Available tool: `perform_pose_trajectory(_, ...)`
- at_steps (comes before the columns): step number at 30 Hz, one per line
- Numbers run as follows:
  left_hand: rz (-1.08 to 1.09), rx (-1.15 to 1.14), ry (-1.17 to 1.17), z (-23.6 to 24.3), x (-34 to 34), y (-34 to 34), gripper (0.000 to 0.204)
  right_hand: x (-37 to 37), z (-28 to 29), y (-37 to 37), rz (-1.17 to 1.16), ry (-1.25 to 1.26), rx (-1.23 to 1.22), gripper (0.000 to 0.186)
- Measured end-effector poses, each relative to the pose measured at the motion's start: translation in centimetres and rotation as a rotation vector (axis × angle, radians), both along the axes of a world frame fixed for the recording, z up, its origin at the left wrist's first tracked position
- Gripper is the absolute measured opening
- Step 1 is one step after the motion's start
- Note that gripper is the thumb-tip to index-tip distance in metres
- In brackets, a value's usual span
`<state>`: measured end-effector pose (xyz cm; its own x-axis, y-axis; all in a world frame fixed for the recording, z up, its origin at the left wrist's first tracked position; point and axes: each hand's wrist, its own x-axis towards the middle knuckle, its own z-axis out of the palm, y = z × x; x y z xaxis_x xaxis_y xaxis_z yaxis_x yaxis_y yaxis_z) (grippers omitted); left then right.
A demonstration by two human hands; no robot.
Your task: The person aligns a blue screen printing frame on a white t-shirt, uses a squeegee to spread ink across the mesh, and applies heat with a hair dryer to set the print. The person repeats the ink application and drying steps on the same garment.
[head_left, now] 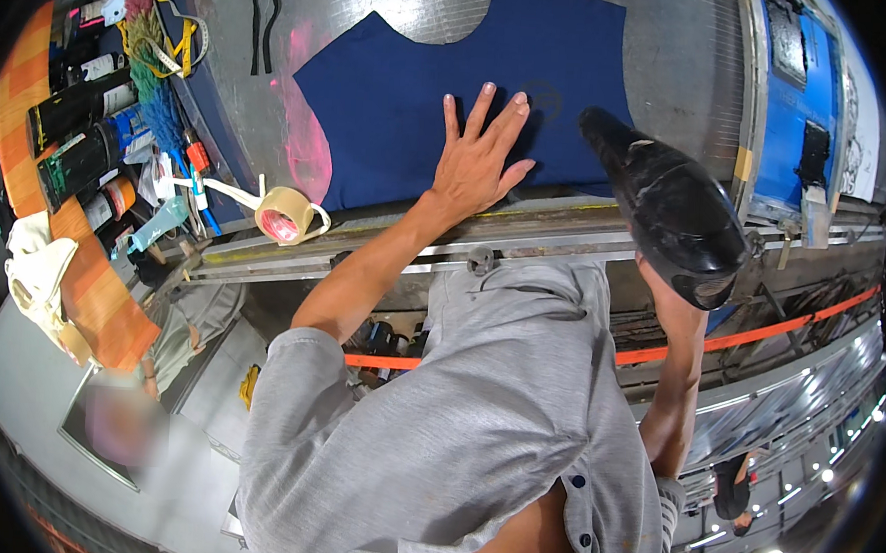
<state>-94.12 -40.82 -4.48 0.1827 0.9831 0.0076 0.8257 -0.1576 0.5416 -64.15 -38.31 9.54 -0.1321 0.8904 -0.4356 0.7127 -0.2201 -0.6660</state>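
A navy blue fabric panel (392,104), cut like a garment piece, lies flat on the grey metal table. My left hand (474,163) rests flat on it, fingers spread, beside a faint round mark (544,102) on the cloth. In my right hand (667,298) is a black hair dryer (682,214), held above the panel's near right part. Its narrow nozzle points up and left toward the cloth. The dryer's body hides its handle and most of my right fingers.
A masking tape roll (284,215) sits at the table's near left edge. Bottles (78,162), coloured yarn (153,71) and a measuring tape (190,38) crowd the left side. A black cord loop (264,27) lies beyond. At right stands a blue-framed screen (788,104). Other people appear farther off.
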Motion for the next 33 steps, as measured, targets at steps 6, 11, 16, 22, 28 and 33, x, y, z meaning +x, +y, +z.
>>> perform_pose_trajectory(6, -0.024, -0.025, 0.076, -0.1, 0.1, 0.1, 0.090, -1.2, 1.5, 1.1, -0.003, 0.077, -0.046, 0.035)
perform_pose_trajectory(11, -0.010, -0.003, 0.103, -0.3, 0.2, 0.0, 0.079, -0.8, 0.4, 0.5, 0.012, 0.065, -0.044, 0.042)
perform_pose_trajectory(16, -0.018, -0.027, 0.145, 0.1, 0.3, 0.2, 0.078, -1.7, 0.1, 0.4, -0.067, 0.113, -0.064, 0.030)
perform_pose_trajectory(22, 0.091, 0.070, -0.114, -0.6, -0.4, -0.1, 0.086, -3.3, -0.4, 1.2, -0.020, 0.199, -0.042, 0.033)
perform_pose_trajectory(28, 0.194, 0.118, -0.209, -0.9, -1.0, -0.3, 0.078, -0.8, -1.6, 0.6, 0.101, 0.060, 0.038, 0.038)
perform_pose_trajectory(33, 0.206, 0.110, -0.217, -1.0, -0.9, -0.4, 0.075, -2.2, 0.0, 2.8, -0.013, 0.076, -0.127, 0.041)
